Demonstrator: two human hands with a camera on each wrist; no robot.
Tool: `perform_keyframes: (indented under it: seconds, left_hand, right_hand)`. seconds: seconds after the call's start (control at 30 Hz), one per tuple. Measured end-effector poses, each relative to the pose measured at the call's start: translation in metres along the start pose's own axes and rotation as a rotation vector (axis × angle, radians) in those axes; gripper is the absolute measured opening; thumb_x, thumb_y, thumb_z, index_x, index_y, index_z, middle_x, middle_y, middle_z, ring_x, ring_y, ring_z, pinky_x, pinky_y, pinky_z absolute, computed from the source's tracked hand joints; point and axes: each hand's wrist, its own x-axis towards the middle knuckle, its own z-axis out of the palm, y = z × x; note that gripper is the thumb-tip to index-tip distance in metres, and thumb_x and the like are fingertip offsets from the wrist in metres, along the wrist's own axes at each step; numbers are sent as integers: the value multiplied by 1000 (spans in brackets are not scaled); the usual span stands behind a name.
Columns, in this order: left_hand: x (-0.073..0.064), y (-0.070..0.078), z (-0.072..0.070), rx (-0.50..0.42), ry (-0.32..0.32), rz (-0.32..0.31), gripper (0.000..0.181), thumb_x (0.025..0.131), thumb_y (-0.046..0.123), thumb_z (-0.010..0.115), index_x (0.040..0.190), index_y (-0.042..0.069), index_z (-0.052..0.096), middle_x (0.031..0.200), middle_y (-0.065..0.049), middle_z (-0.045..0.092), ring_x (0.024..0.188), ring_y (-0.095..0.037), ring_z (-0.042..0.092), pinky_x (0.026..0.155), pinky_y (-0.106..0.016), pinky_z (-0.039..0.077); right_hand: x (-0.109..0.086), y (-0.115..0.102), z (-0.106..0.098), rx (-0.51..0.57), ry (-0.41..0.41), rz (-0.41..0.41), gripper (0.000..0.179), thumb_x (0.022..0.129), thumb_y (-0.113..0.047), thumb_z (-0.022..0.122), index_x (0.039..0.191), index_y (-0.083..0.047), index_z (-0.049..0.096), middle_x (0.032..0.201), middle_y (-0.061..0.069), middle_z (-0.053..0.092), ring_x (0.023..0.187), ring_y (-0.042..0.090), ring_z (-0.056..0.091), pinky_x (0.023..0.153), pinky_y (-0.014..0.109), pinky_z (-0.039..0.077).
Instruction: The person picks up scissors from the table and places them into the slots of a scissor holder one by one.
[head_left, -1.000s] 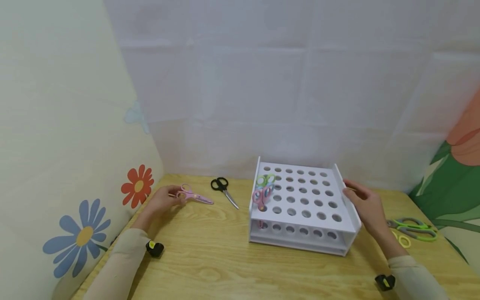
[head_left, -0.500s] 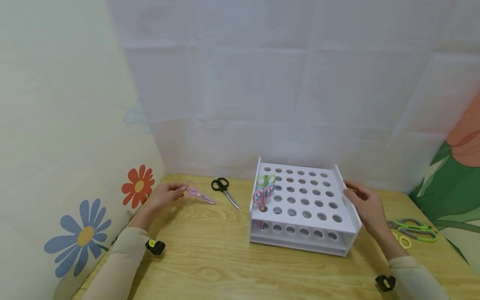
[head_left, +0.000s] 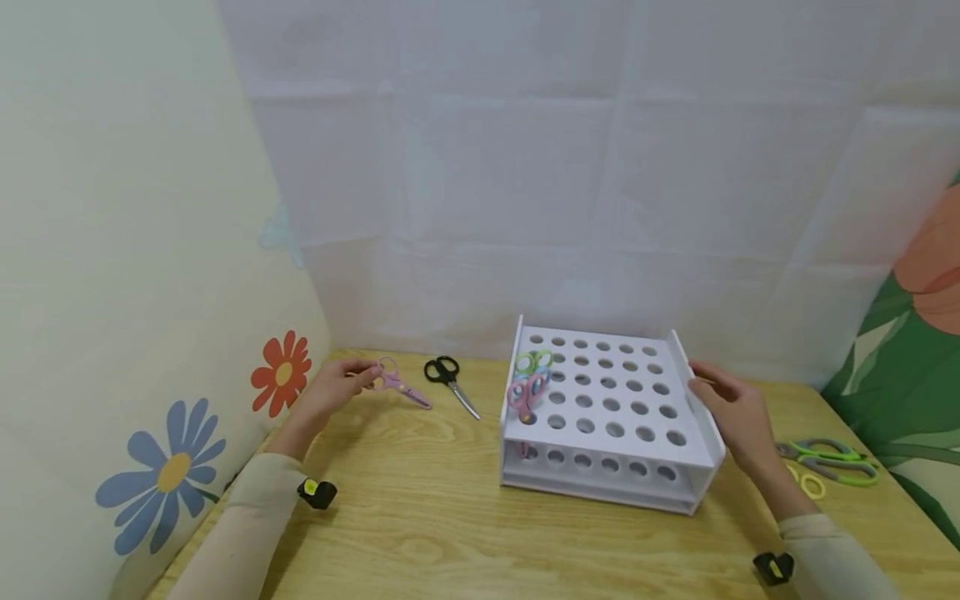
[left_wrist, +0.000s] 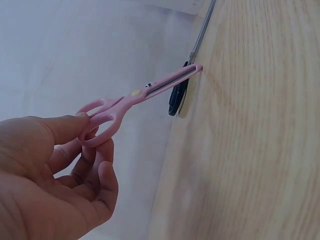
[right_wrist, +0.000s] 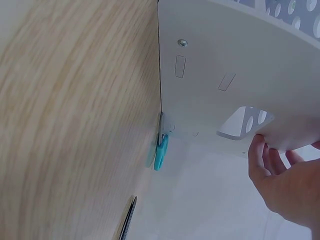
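Pinching pink plastic scissors (left_wrist: 134,95) (left hand (head_left: 327,393)), gripping part-filled white perforated rack (head_left: 600,448) (right hand (head_left: 738,415)), with black-handled metal scissors (head_left: 452,381) seemingly remaining.

We get soft, muted, fairly even light, its source out of view. In the head view, a gentle shadow darkens the table (head_left: 420,517) just right of the white rack (head_left: 600,442), whose lower tier sits in shade. Left of the rack, the fine marking on the pink scissors (head_left: 393,382) blurs. We find both wrist views bluish, the backdrop cloth (right_wrist: 205,205) beyond the rack pale and hazy.
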Motion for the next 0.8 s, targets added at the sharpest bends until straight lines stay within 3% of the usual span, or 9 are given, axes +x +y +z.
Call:
perform_keyframes:
  seconds: [0.17, 0.53, 0.8]
  left_hand:
    - [-2, 4, 1, 13, 20, 31, 49, 106, 36, 57, 137, -2, 60, 118, -19, 65, 112, -40, 54, 96, -57, 44]
    - [0, 8, 4, 31, 76, 82, 40, 106, 32, 58, 128, 0, 66, 115, -15, 67, 105, -33, 58, 89, -54, 48]
    - [-3, 24, 10, 172, 218, 171, 36, 104, 32, 61, 121, 1, 69, 108, -15, 69, 97, -30, 63, 76, -39, 52]
  right_hand:
    - [2, 1, 0, -1, 0, 7, 50, 101, -31, 66, 141, -1, 59, 117, -6, 68, 92, 0, 62, 70, 19, 54]
    - [3, 2, 1, -1, -6, 5, 51, 101, -31, 66, 142, -2, 59, 119, -4, 67, 92, 0, 62, 70, 19, 54]
    - [2, 4, 1, -16, -13, 27, 52, 102, -35, 63, 143, -4, 58, 129, 5, 64, 95, 2, 62, 72, 19, 54]
